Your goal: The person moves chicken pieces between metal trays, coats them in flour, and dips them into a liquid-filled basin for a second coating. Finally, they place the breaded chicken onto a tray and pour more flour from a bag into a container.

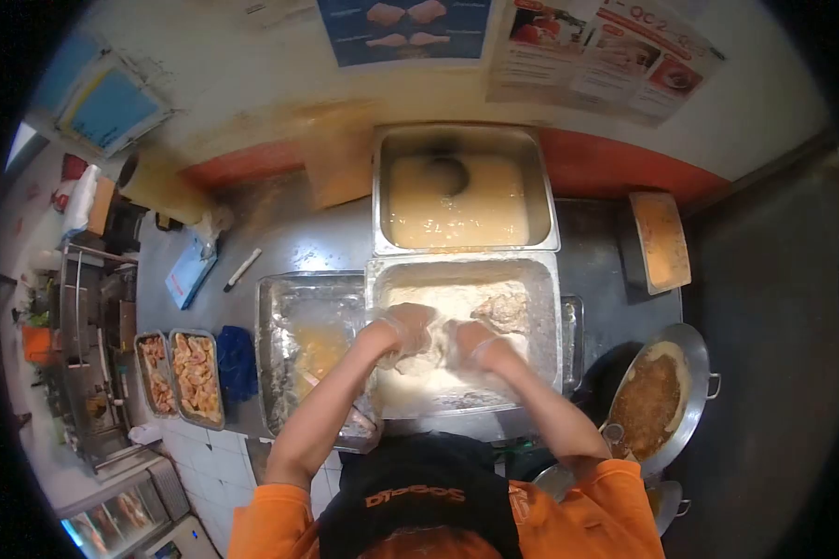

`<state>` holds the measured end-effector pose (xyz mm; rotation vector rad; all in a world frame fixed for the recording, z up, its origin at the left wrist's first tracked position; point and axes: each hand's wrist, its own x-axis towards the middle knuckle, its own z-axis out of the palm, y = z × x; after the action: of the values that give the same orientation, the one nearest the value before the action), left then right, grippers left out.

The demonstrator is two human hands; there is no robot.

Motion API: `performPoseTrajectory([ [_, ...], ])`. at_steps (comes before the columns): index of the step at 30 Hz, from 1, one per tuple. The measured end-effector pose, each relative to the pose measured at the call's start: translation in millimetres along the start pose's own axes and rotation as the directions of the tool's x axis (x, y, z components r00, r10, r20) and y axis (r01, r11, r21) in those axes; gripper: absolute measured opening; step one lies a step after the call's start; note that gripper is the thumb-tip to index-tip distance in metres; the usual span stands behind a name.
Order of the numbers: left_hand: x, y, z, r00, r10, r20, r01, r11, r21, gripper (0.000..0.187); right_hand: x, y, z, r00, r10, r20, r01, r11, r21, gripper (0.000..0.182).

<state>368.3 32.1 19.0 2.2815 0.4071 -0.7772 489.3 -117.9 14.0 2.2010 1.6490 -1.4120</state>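
Both of my hands wear clear plastic gloves and are inside a steel pan of pale flour (pixel 457 396). My left hand (pixel 406 332) is at the pan's left side, over the flour, its fingers hidden. Near the middle, my right hand (pixel 466 343) is blurred by motion, and its fingers cannot be made out. Between and below the hands lie floury lumps. A flour-coated piece (pixel 501 312) rests at the pan's upper right, beyond my right hand.
Behind stands a pan of yellowish liquid (pixel 457 210). A steel tray (pixel 275 321) is at left, with trays of raw pieces (pixel 196 373) and a blue cloth (pixel 238 363) farther left. A wok of bubbling brown oil (pixel 648 405) and an orange-filled container (pixel 661 240) are right.
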Motion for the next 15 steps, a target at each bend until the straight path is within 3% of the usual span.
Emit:
performPoseTrajectory([
  [1,-9,-11,8,0.982,0.117,-0.149,-0.133,0.986,-0.099,0.053,9,19,-4,0.999,-0.033,-0.024,0.031,0.996,-0.086,0.078],
  [2,-20,-15,9,0.927,0.213,-0.307,-0.276,0.945,-0.177,0.056,6,19,-19,0.998,-0.045,-0.054,0.045,0.999,-0.001,0.084],
  [3,-30,-18,5,0.959,0.146,-0.244,-0.209,0.945,-0.253,0.060,1,16,-28,0.995,-0.050,-0.085,0.057,0.995,0.087,0.090],
  [4,-47,-10,-16,0.981,0.088,-0.175,-0.141,0.938,-0.318,0.063,12,20,-17,0.982,-0.120,-0.147,0.130,0.990,0.060,0.092],
  [6,-54,-21,-25,0.975,0.089,-0.205,-0.144,0.951,-0.273,0.065,39,19,7,0.950,-0.226,-0.217,0.226,0.974,-0.022,0.096],
  [8,-29,-54,2,0.792,0.192,-0.580,-0.415,0.866,-0.279,0.063,45,-10,14,0.949,-0.259,-0.181,0.238,0.963,-0.130,0.099],
  [9,-32,-55,4,0.834,0.065,-0.548,-0.361,0.815,-0.454,0.063,46,-29,15,0.957,-0.257,-0.132,0.230,0.954,-0.191,0.100],
  [10,-34,-57,6,0.860,-0.066,-0.505,-0.308,0.722,-0.619,0.063,50,-42,16,0.953,-0.298,-0.048,0.278,0.929,-0.245,0.085],
  [11,-37,-58,8,0.870,-0.194,-0.454,-0.261,0.600,-0.756,0.063,49,-53,24,0.955,-0.267,-0.130,0.212,0.919,-0.331,0.077],
  [13,-35,-61,16,0.825,-0.178,-0.536,-0.356,0.573,-0.738,0.063,37,-72,43,0.930,-0.221,-0.295,0.058,0.878,-0.475,0.063],
  [14,-38,-60,16,0.833,-0.170,-0.527,-0.363,0.550,-0.752,0.063,29,-78,35,0.926,-0.241,-0.291,0.046,0.835,-0.548,0.045],
  [15,-40,-59,13,0.840,-0.157,-0.520,-0.373,0.528,-0.763,0.063,32,-74,28,0.940,-0.196,-0.278,0.057,0.897,-0.438,0.046],
])
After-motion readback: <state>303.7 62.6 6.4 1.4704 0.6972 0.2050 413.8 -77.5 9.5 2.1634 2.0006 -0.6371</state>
